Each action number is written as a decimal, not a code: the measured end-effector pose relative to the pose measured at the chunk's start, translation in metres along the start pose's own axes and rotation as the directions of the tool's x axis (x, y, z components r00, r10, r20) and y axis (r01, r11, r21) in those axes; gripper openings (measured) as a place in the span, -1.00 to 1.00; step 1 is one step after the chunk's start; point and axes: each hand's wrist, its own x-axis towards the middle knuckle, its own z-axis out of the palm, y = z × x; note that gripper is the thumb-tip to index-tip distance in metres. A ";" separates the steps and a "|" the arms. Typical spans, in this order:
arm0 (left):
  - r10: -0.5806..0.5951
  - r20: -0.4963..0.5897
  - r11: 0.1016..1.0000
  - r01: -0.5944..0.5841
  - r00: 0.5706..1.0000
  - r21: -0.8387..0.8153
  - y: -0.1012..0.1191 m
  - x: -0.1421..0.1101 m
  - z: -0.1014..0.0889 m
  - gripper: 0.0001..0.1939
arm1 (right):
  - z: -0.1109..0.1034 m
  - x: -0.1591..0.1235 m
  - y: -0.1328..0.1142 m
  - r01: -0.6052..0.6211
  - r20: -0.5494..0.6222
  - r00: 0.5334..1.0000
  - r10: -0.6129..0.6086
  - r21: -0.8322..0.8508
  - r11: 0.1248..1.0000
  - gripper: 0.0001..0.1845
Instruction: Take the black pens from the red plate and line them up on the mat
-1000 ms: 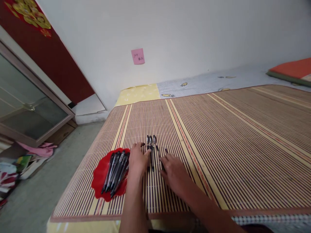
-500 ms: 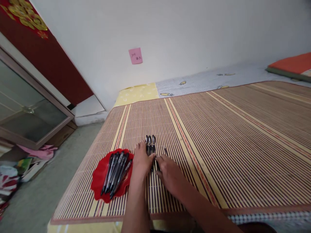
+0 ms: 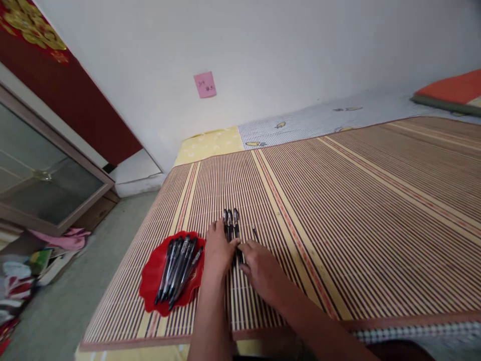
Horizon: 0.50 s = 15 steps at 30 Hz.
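Three pens [image 3: 230,219] lie side by side on the striped mat [image 3: 323,220], to the right of the red dish [image 3: 149,281], their far ends showing. Our left hand [image 3: 219,249] sits at their left, thumb over the barrels; our right hand [image 3: 262,265] is at their near right. Whether either hand's fingers grip, we cannot tell. We judge the pens light, stiff, smooth and apt to roll, best pinched lightly at mid-barrel.

Three slim black pens [image 3: 230,218], side by side, caps farthest, lying on a striped mat [image 3: 338,215]
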 end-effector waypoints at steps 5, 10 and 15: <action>-0.023 0.019 1.000 0.022 1.000 0.020 0.000 0.000 -0.001 -0.29 | -0.023 0.002 0.012 -0.082 -0.012 0.997 0.082 -0.036 0.996 -0.81; -0.021 0.038 1.000 0.020 0.999 0.013 0.001 0.001 -0.002 -0.29 | -0.049 0.003 0.030 -0.269 0.012 0.960 0.278 -0.219 0.938 -0.90; -0.029 0.030 1.000 0.028 0.999 0.013 0.002 0.000 -0.002 -0.33 | -0.043 0.000 0.029 -0.284 0.034 0.952 0.305 -0.280 0.917 -0.88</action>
